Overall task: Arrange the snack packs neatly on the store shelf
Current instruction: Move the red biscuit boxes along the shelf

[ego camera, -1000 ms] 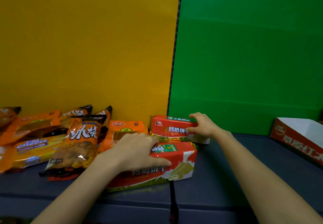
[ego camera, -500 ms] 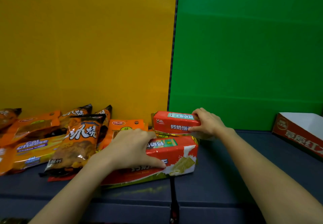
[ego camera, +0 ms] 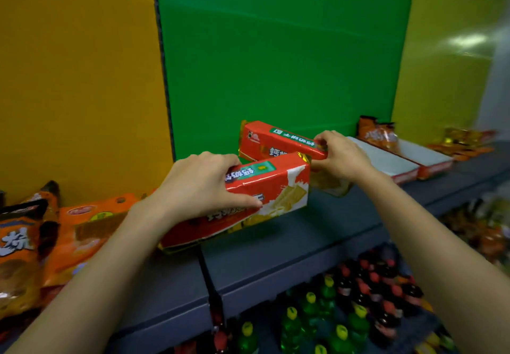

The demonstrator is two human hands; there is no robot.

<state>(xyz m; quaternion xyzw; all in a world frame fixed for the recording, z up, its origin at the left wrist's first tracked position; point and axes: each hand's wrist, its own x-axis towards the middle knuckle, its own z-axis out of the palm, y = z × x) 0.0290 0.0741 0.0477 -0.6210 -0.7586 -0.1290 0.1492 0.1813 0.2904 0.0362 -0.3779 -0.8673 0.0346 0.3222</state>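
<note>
Both packs have come up and rightward vs. 0.5 s ago, and the view has swung down-right, so a lower level now shows. Left hand (ego camera: 198, 185) grips the front red-and-white foil biscuit pack (ego camera: 271, 185) from above: fingers curled over its top edge, thumb pressed on the front face. That pack sits tilted, right end raised off the dark grey metal shelf (ego camera: 303, 246), left end low; contact there unclear. Right hand (ego camera: 342, 154) pinches the right end of the rear red foil biscuit pack (ego camera: 273, 141), fingers curled round it. This pack is just behind the front one, higher, also slanted, before the green back panel (ego camera: 276, 50). Left of the hands, orange plastic snack bags (ego camera: 82, 229) lie on the shelf under the orange-yellow back panel (ego camera: 77, 77), close to the front pack's left end. To the right, two white-lined red cardboard trays (ego camera: 386, 160) stand near the right hand, w/ an orange crisp bag (ego camera: 378, 132) behind them. Below, green and dark bottles w/ yellow and red caps (ego camera: 331, 312) are packed together.
</note>
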